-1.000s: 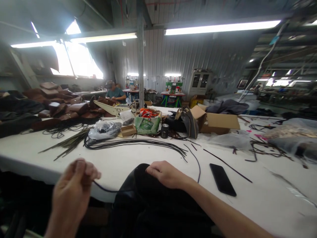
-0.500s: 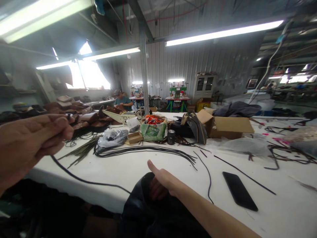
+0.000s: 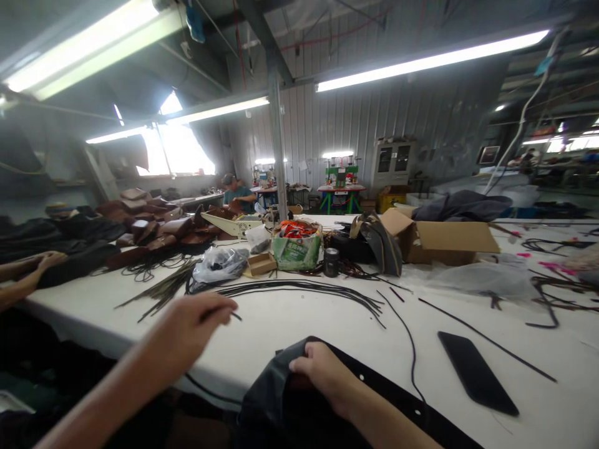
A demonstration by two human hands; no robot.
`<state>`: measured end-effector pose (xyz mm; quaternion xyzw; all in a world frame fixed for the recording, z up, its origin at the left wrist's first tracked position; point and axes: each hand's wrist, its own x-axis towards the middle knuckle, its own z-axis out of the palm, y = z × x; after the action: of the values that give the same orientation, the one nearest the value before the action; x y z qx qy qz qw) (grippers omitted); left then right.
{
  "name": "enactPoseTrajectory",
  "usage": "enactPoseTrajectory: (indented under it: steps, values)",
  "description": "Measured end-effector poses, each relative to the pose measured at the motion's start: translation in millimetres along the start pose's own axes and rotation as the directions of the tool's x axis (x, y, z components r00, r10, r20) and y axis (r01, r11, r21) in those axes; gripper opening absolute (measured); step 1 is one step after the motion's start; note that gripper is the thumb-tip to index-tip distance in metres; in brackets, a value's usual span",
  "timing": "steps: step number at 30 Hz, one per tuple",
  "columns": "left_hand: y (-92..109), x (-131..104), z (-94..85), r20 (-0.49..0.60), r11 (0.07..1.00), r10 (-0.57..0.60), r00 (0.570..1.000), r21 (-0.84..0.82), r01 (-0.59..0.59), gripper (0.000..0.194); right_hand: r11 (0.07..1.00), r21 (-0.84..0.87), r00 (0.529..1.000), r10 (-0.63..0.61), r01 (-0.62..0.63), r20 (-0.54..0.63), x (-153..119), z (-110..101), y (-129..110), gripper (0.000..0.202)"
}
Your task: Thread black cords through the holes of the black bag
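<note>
My left hand (image 3: 199, 324) is closed in a pinch above the table's front part. A short dark cord end pokes out past its fingertips. Below the wrist a black cord (image 3: 213, 394) hangs in a curve toward the black material. My right hand (image 3: 327, 374) grips the upper edge of a black sheet-like piece (image 3: 264, 390), thumb on the near side. A strip of the piece with small round holes runs off to the lower right. The lower part of the piece goes out of view.
On the white table (image 3: 262, 324) lie a bundle of black cords (image 3: 318, 284), a phone-like black slab (image 3: 477, 373), a green bag (image 3: 297, 249), a dark can (image 3: 331, 262) and a cardboard box (image 3: 453, 240). A co-worker's hands (image 3: 49, 259) touch dark material at the left.
My left hand has moved right toward the black piece. The right hand has gone from open fingers inside the piece to gripping its edge, and the holed strip now shows.
</note>
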<state>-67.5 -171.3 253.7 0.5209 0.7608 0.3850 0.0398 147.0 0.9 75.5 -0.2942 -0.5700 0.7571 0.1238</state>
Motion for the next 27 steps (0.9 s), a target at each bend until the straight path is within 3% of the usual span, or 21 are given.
enactPoseTrajectory:
  steps: [1, 3, 4, 6, 9, 14, 27]
  values:
    - [-10.1, -5.2, 31.5, 0.162, 0.998, 0.021, 0.987, 0.050, -0.030, 0.043, 0.999, 0.030, 0.999, -0.036, 0.035, 0.027, -4.9, 1.8, 0.4, 0.047]
    - [-25.1, -18.3, 84.9, 0.309, 0.998, 0.025, 0.951, 0.051, -0.043, 0.039, 0.993, 0.066, 0.993, -0.098, 0.094, 0.066, -13.3, 5.6, 0.2, 0.044]
    - [-29.3, -24.6, 103.8, 0.343, 0.998, 0.027, 0.939, 0.044, -0.045, 0.036, 0.991, 0.071, 0.990, -0.120, 0.115, 0.073, -16.8, 7.5, -0.2, 0.044]
    - [-31.6, -33.3, 124.8, 0.357, 0.999, 0.018, 0.934, 0.026, -0.030, 0.031, 0.989, 0.063, 0.989, -0.140, 0.136, 0.055, -22.4, 10.7, -1.2, 0.045]
    - [-27.0, -34.2, 128.5, 0.362, 0.998, 0.051, 0.931, 0.020, -0.062, 0.024, 0.986, 0.062, 0.986, -0.158, 0.155, 0.047, -26.9, 13.4, -1.1, 0.047]
    - [-23.8, -29.8, 128.0, 0.377, 0.984, 0.163, 0.912, 0.005, -0.178, 0.029, 0.982, 0.066, 0.982, -0.180, 0.176, 0.057, -26.6, 13.0, 2.5, 0.050]
    - [-28.1, -37.1, 144.2, 0.419, 0.945, 0.267, 0.868, 0.061, -0.320, 0.026, 0.982, 0.046, 0.979, -0.189, 0.186, 0.080, -24.0, 9.4, 7.3, 0.046]
